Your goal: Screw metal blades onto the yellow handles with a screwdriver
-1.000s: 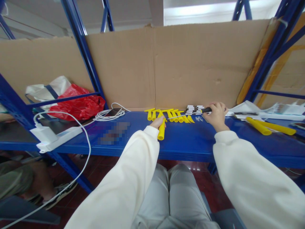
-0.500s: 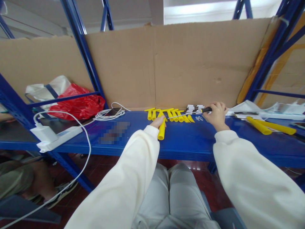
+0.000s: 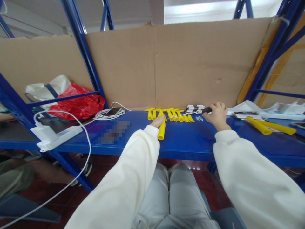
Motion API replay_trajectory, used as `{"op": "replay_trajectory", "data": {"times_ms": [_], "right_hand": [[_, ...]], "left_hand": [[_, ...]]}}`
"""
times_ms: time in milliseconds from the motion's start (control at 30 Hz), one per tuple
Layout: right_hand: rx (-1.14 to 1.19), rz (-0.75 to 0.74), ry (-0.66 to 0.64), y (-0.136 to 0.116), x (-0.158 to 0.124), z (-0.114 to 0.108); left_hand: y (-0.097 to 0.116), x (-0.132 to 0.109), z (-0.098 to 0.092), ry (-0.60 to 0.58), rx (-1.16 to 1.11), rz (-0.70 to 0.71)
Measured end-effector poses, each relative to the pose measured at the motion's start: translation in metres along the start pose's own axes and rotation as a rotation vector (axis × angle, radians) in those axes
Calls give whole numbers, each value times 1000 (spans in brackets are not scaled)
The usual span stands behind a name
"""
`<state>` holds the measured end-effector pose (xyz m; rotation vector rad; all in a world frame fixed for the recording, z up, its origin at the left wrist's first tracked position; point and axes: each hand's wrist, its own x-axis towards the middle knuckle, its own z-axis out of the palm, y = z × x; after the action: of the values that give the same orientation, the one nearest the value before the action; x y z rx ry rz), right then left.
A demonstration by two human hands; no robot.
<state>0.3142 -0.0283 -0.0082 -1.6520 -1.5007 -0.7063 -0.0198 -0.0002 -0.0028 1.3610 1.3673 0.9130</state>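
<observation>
My left hand (image 3: 158,121) is closed on a yellow tubular piece (image 3: 161,132), whose open round end faces me near the table's front. My right hand (image 3: 217,115) grips the black handle of a screwdriver (image 3: 206,110). Its long thin metal shaft points left, and the tip reaches the yellow piece beside my left fingers; whether it sits in a screw I cannot make out. Behind lies a row of several similar yellow T-shaped pieces (image 3: 175,118). Black-and-white small parts (image 3: 194,108) are stacked by the cardboard, with small screw-like bits (image 3: 198,118) before them.
Two longer yellow tubes (image 3: 262,127) lie at the right on the blue table (image 3: 188,143). To the left are a coiled white cable (image 3: 109,114), a power strip (image 3: 64,137) and a red plastic bag (image 3: 78,101). A cardboard wall (image 3: 186,63) closes the back.
My hands, the screwdriver and the yellow piece look practically unmoved. At the lower left, another person's leg and shoe have shifted to the right.
</observation>
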Motion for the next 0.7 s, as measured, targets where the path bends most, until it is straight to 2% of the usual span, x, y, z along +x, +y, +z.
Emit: {"op": "replay_trajectory", "data": {"times_ms": [167,433,700], "right_hand": [[48,-54,-1,3,1,-3],[98,-85,-47,8,3,-5],[-2,-76,-114,7,3,-12]], "left_hand": [[-2,5,-2,-19,108,21],[-1,2,-3,22,167,29],[2,-4,-3,-9,205,64]]}}
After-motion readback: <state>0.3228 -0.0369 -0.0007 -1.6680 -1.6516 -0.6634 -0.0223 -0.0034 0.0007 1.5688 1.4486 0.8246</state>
